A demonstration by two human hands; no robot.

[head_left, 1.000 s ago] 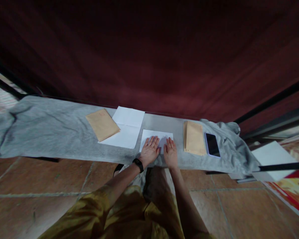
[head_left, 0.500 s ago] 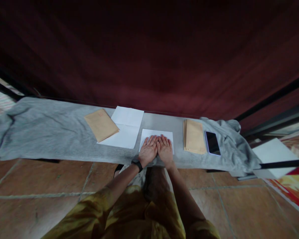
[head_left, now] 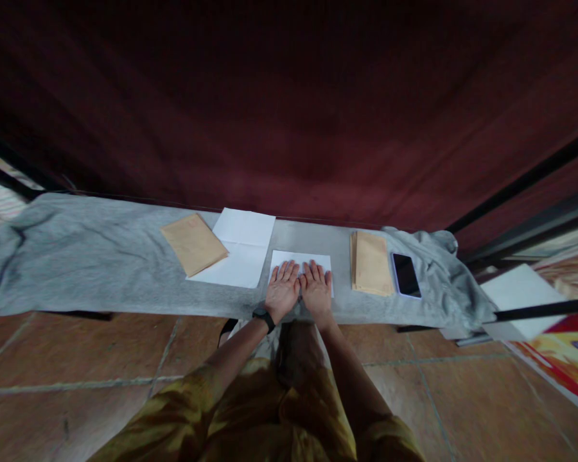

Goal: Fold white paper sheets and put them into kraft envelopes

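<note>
Directly in front of me a small white sheet of paper [head_left: 302, 256] lies on the grey cloth, partly covered by my hands. My left hand [head_left: 282, 289], with a dark watch on its wrist, rests flat on its left part, fingers stretched out. Flat on the right part lies my right hand [head_left: 316, 289], fingers slightly spread. A narrow gap separates the two hands. Left of them is a larger white sheet [head_left: 243, 256] with a crease across it. Brown envelopes [head_left: 194, 245] overlap that sheet's left edge.
A stack of brown envelopes [head_left: 373, 263] lies to the right, with a phone [head_left: 406, 276] beside it. Grey cloth [head_left: 101, 263] covers the narrow bench and bunches up at the right end. Behind it hangs a dark red curtain [head_left: 289, 141]. Black bars [head_left: 544, 309] flank the bench.
My hands have moved apart sideways, from touching at the fingers to a small gap, still flat on the paper. The whole view has shifted slightly.
</note>
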